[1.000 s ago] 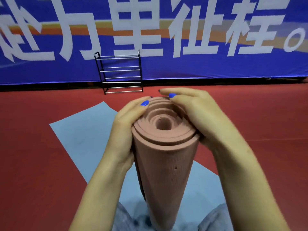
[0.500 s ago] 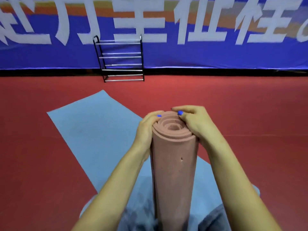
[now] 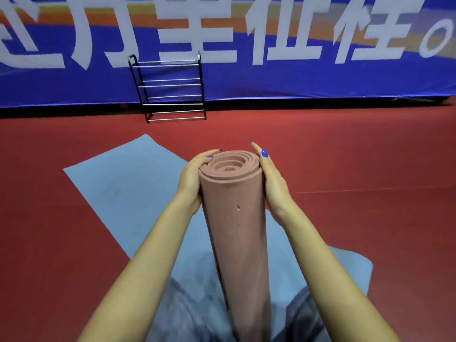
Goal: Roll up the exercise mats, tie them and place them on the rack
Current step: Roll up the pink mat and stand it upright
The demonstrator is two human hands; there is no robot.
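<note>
Since the earlier frame both hands have slid from the top rim of the roll down onto its sides, and the spiral end now shows uncovered.

Working left to right: we note the light blue mat (image 3: pixel 128 193) lying flat and unrolled on the red floor (image 3: pixel 370 156), with the black wire rack (image 3: pixel 172 90) standing empty against the blue banner (image 3: pixel 320 77) well beyond it. Our left hand (image 3: pixel 191 178) curls round the left side of the rolled pink mat (image 3: pixel 237 218), which stands upright between our knees. Our right hand (image 3: pixel 270 178) presses flat against its right side, fingers straight.

We judge the step to be squaring the roll before tying. The next move calls for a strap or cord (none is visible), with one hand keeping the coil tight.

The roll's foot is cut off below, and fingertips behind the roll are hidden.
</note>
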